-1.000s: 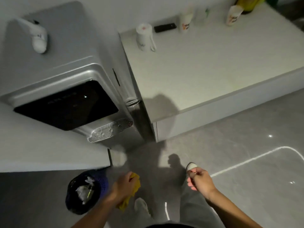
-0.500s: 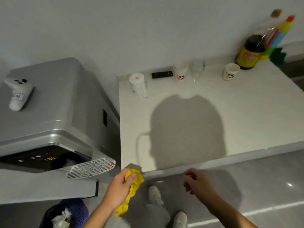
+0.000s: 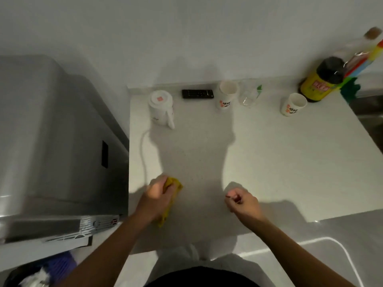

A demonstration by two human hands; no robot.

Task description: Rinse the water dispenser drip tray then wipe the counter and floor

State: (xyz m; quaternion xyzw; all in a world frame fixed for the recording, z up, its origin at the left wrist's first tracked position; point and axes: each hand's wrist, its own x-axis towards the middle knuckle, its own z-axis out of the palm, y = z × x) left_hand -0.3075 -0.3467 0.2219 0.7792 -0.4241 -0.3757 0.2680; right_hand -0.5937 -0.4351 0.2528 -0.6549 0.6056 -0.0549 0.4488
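Left hand (image 3: 157, 195): fingers curled round a yellow cloth (image 3: 175, 186), pressing it onto the counter (image 3: 290, 162) at 7 o'clock of the top, near the front edge. Half a second back, held below that edge, over the floor (image 3: 342, 235); now brought up onto the surface.

Right hand (image 3: 244, 204): curled into a loose fist, nothing seen in it, at 5 o'clock of the top. Touching or hovering, not to be told. Likewise raised from below the edge.

Counter stock: white jug (image 3: 160, 108) at 11 o'clock, white cord (image 3: 143, 152) trailing toward the cloth. Remote (image 3: 198, 93), paper cup (image 3: 227, 96) and glass (image 3: 248, 96) around 12. Second cup (image 3: 293, 104) and dark bottle (image 3: 321, 79) toward 2.

Water dispenser (image 3: 51, 141): just beside the counter at 9 o'clock. Grilled drip tray (image 3: 97, 222) apparently seated at its front, at 8 o'clock of the left hand.

Bin (image 3: 31, 274): on the floor, 7 o'clock of the view.

Reading: tray in place, rinse probably done; counter wipe just opening. Floor wipe done or pending, not to be judged from here.
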